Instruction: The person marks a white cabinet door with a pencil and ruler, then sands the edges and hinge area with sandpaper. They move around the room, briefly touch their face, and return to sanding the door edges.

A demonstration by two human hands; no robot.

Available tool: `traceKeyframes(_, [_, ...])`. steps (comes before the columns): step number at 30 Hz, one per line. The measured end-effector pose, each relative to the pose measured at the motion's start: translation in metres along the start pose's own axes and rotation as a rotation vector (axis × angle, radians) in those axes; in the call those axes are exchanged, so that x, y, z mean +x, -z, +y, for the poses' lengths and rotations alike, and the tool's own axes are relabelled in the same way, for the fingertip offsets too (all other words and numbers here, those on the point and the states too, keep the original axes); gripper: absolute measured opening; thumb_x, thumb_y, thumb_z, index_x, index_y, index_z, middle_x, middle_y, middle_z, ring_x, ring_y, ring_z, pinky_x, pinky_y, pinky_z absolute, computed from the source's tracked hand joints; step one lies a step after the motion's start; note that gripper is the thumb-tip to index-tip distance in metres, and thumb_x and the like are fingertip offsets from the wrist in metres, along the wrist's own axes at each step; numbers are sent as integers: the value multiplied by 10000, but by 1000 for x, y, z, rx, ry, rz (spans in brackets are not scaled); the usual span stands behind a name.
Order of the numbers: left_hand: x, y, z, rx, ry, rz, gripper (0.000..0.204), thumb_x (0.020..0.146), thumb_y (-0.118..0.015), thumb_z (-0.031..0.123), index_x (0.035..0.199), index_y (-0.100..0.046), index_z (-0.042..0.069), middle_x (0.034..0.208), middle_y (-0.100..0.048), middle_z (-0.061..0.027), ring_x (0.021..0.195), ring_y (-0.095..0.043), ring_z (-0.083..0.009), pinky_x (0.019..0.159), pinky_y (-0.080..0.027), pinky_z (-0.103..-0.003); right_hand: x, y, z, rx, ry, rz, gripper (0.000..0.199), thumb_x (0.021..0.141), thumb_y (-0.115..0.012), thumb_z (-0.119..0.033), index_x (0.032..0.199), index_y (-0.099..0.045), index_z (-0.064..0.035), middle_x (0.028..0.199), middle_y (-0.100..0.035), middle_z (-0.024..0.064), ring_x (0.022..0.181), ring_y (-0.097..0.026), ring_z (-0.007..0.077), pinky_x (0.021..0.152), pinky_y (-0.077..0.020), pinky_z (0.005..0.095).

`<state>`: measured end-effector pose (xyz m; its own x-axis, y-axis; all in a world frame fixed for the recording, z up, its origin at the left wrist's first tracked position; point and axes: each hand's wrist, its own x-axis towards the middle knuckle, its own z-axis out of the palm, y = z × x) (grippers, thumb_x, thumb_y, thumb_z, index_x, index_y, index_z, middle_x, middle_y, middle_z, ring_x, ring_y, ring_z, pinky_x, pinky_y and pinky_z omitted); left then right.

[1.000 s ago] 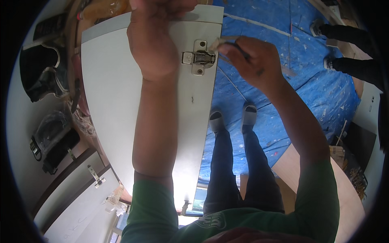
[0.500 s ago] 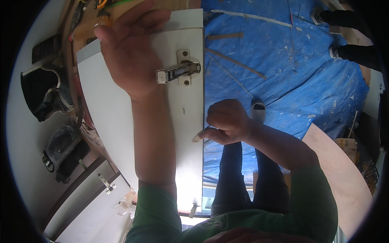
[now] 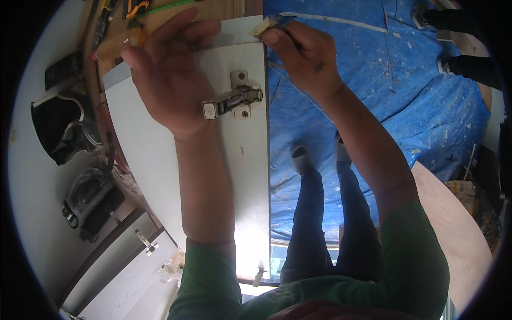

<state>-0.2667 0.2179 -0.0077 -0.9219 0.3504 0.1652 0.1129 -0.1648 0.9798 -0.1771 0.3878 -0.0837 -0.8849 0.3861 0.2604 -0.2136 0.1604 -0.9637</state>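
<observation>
The left hand [image 3: 170, 80] is lying flat, fingers spread, steadying the white panel [image 3: 160, 160]. The right hand [image 3: 304, 53] is pinching a small tool [image 3: 264, 26] at the panel's top corner. The hinge [image 3: 234, 101] appears already screwed on; corner work seems left.

From my head camera I can make out no label, sign or screen. The nearest thing to a package is a small clear plastic bag [image 3: 172, 265] with pale contents, lying at about seven o'clock, low and left of centre, just beside my green sleeve [image 3: 205, 288]. Its contents are too blurred to tell.
</observation>
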Motion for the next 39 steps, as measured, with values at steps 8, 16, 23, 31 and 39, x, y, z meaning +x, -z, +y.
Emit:
traceKeyframes(8, [-3, 4, -4, -35, -13, 27, 905, 1047, -220, 657, 1296, -593, -129, 1057, -712, -294, 1030, -675, -346, 984, -469, -425, -110, -9, -31, 51, 137, -295, 319, 930, -741, -336, 705, -657, -126, 551, -522, 26, 436, -527, 158, 415, -383, 344])
traceKeyframes(16, [-3, -3, -2, -70, -45, 31, 848, 1073, -231, 618, 1189, -632, -121, 980, -728, -243, 910, -696, -280, 877, -507, -365, -29, -16, -7, -65, 119, 12, 283, 946, -735, -293, 765, -702, -77, 618, -603, 55, 519, -593, 193, 470, -442, 337])
traceKeyframes(23, [-4, -8, 0, -49, -13, 60, 846, 1070, -229, 622, 1204, -626, -113, 974, -732, -239, 917, -689, -263, 887, -491, -348, 8, -15, 5, 136, 20, 48, 231, 958, -739, -263, 888, -750, -43, 631, -619, 62, 531, -545, 97, 480, -423, 281])
traceKeyframes(31, [-4, -2, -3, -107, -36, 39, 825, 1079, -219, 600, 1215, -618, -110, 994, -732, -236, 924, -694, -264, 897, -483, -339, -65, 6, -32, -114, 0, -309, 293, 945, -745, -302, 758, -736, -77, 563, -551, 27, 472, -511, 124, 446, -395, 308])
traceKeyframes(39, [-4, -3, -3, -91, -23, 25, 799, 1091, -211, 571, 1224, -605, -112, 1036, -724, -240, 968, -696, -277, 912, -492, -362, 5, 6, -15, -359, 113, -120, 410, 940, -730, -415, 727, -686, -67, 563, -555, 63, 476, -522, 174, 458, -400, 351])
